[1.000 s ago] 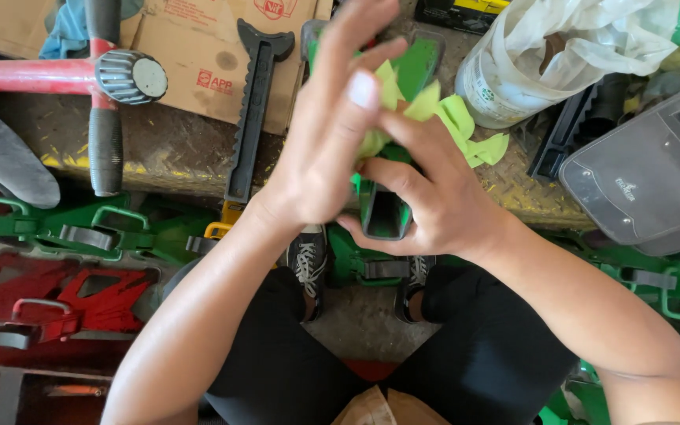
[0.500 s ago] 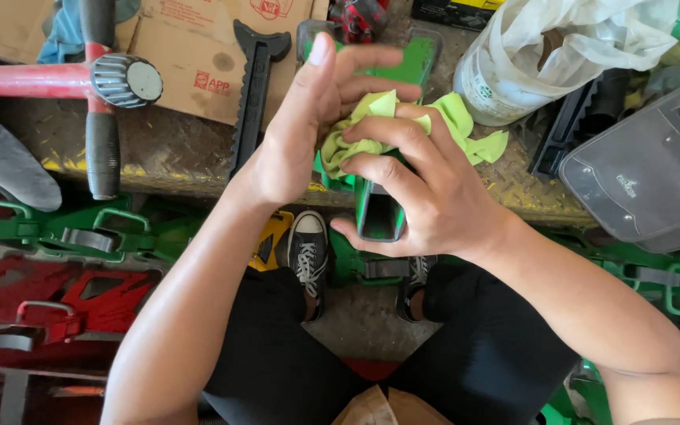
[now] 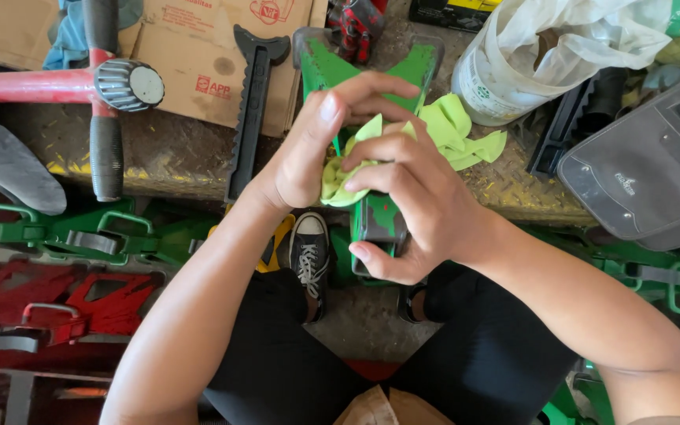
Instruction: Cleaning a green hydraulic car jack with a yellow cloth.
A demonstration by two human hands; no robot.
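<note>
Left hand [image 3: 308,153] grip clenched on yellow-green cloth [image 3: 442,130]; right hand [image 3: 411,201] grasping green part [image 3: 379,216]

A workshop or assembly floor, it seems — a worn, scuffed metal bench [image 3: 175,157] carries flattened cardboard [image 3: 198,47] along its far edge, a black plastic part [image 3: 249,110] and a red tube frame [image 3: 33,85]. Below its near edge lie stacked green parts [image 3: 72,232] and red parts [image 3: 41,303] — possibly toy-vehicle pieces.

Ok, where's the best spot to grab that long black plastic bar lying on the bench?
Probably the straight middle of the black bar, coming from above. It lies flat, narrow enough for fingers to wrap, and its forked top end is wider. The cardboard beside it leaves room.
</note>
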